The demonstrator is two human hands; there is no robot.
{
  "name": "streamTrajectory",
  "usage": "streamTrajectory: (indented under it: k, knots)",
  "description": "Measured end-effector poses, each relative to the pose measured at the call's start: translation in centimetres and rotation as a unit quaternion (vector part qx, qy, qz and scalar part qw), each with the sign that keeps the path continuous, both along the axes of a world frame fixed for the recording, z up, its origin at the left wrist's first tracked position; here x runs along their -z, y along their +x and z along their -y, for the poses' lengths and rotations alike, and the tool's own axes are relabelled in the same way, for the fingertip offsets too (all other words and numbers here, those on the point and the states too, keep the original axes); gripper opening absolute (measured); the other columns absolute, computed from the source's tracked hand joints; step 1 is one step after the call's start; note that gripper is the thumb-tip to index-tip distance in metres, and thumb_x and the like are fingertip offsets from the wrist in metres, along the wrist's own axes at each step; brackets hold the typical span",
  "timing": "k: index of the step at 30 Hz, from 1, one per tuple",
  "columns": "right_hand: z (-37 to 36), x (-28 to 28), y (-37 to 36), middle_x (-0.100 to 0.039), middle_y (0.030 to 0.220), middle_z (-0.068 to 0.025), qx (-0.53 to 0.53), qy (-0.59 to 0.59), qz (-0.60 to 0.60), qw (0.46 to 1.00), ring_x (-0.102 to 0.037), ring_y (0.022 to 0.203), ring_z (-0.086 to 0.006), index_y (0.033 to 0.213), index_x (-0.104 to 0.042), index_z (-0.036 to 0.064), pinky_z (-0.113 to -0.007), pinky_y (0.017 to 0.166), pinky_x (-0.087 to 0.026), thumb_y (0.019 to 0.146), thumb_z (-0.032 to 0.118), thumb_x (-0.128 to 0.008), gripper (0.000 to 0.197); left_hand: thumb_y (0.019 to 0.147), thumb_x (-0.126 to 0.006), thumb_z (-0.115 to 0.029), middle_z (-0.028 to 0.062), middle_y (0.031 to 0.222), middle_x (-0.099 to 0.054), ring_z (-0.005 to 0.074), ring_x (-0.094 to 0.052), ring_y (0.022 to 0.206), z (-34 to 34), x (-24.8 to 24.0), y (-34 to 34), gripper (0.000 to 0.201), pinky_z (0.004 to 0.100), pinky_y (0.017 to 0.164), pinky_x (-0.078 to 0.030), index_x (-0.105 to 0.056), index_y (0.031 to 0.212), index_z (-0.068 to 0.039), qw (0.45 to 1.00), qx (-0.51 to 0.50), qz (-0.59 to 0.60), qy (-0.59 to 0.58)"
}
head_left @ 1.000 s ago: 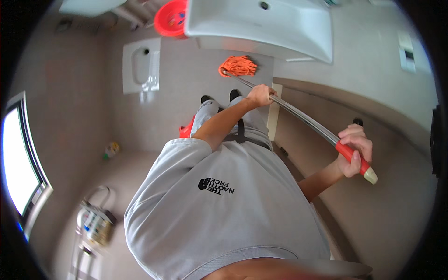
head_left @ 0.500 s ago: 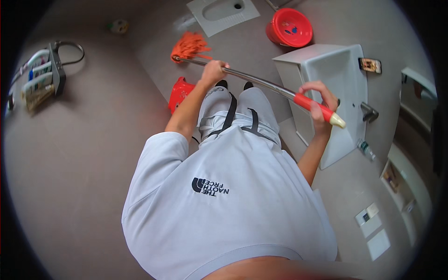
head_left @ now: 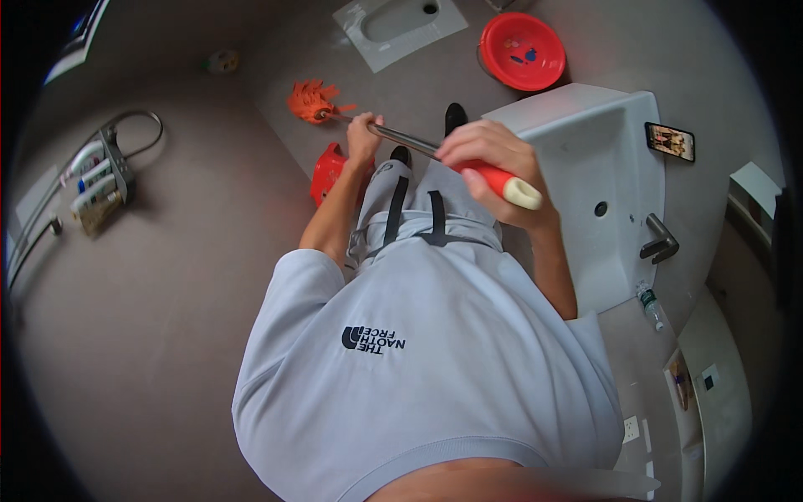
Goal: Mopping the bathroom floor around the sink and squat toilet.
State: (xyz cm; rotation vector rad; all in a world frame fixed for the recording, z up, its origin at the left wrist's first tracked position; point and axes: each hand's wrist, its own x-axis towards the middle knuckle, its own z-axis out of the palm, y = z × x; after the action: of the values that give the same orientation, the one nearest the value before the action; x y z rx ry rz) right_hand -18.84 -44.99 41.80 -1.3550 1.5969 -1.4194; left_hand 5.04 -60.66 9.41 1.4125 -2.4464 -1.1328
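Observation:
A mop (head_left: 410, 141) with a metal pole slants across in front of me. Its orange strands (head_left: 311, 100) are on the floor at the far left of my feet. My left hand (head_left: 365, 139) is closed round the pole's lower part. Higher up, my right hand (head_left: 502, 167) wraps round the red grip, whose cream end cap sticks out toward me. Beside my left forearm stands a red plastic stool or bucket (head_left: 328, 174), partly hidden by that arm.
A white sink (head_left: 577, 176) with a grey faucet (head_left: 660, 238) is at right. A phone (head_left: 670, 141) and a clear bottle (head_left: 649, 306) lie by its rim. Beyond are a red bucket (head_left: 523, 52) and a squat toilet (head_left: 400, 58). A bottle rack (head_left: 117, 163) hangs on the left wall.
My right hand has moved left, and its fingers have closed over the red grip. The mop head has shifted slightly left and down. My right foot now shows farther forward.

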Motion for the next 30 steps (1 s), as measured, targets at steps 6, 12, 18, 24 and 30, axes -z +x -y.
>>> streamTrajectory:
  k: [6, 12, 18, 24, 30]
  knots:
    - [-5.1, -5.6, -9.3, -0.070, 0.087, -0.0064, 0.011, -0.018, -0.070, 0.997, -0.066, 0.083, -0.0251, 0.080, -0.062, 0.0061, -0.036, 0.075, -0.047, 0.065, -0.006, -0.058, 0.019, 0.083, -0.069, -0.028, 0.0214, 0.078, -0.063, 0.0409, -0.061, 0.076, -5.9, -2.8, -14.1, 0.031, 0.0472, 0.071, -0.048, -0.064, 0.075, 0.002, 0.999, 0.020, -0.032, 0.010]
    - [-5.4, -9.8, -9.0, -0.071, 0.083, -0.0073, -0.056, -0.156, -0.039, 0.985, -0.069, 0.080, -0.0234, 0.082, -0.062, 0.0063, -0.036, 0.075, -0.049, 0.078, 0.013, -0.059, 0.009, 0.084, -0.067, -0.027, 0.0222, 0.077, -0.064, 0.0407, -0.062, 0.075, -9.9, -7.0, -22.8, 0.030, 0.0466, 0.071, -0.048, -0.068, 0.077, 0.002, 0.974, 0.181, -0.081, 0.105]
    - [-4.3, -11.5, -6.6, -0.072, 0.083, -0.0050, -0.074, -0.181, -0.115, 0.974, -0.070, 0.080, -0.0202, 0.081, -0.064, 0.0077, -0.033, 0.070, -0.049, 0.086, 0.021, -0.059, 0.015, 0.086, -0.064, -0.025, 0.0222, 0.073, -0.062, 0.0398, -0.060, 0.072, -10.7, -8.5, -25.0, 0.028, 0.0454, 0.069, -0.048, -0.067, 0.077, 0.001, 0.923, 0.312, -0.158, 0.163]
    - [-3.4, -11.8, -9.0, -0.071, 0.081, -0.0075, -0.095, -0.143, -0.164, 0.971, -0.067, 0.077, -0.0247, 0.077, -0.062, 0.0078, -0.038, 0.069, -0.046, 0.083, 0.017, -0.056, 0.012, 0.088, -0.060, -0.027, 0.0232, 0.078, -0.064, 0.0415, -0.063, 0.077, -8.2, -9.8, -22.2, 0.029, 0.0462, 0.072, -0.049, -0.071, 0.084, -0.001, 0.924, 0.304, -0.130, 0.192]
    - [2.5, -4.4, -3.9, -0.069, 0.079, -0.0148, -0.028, -0.080, -0.031, 0.996, -0.064, 0.079, -0.0295, 0.078, -0.059, 0.0035, -0.041, 0.074, -0.045, 0.078, 0.014, -0.053, 0.012, 0.088, -0.062, -0.030, 0.0222, 0.083, -0.067, 0.0415, -0.064, 0.081, -0.9, -4.7, -11.6, 0.027, 0.0481, 0.073, -0.050, -0.072, 0.091, -0.005, 0.962, 0.204, -0.079, 0.164]
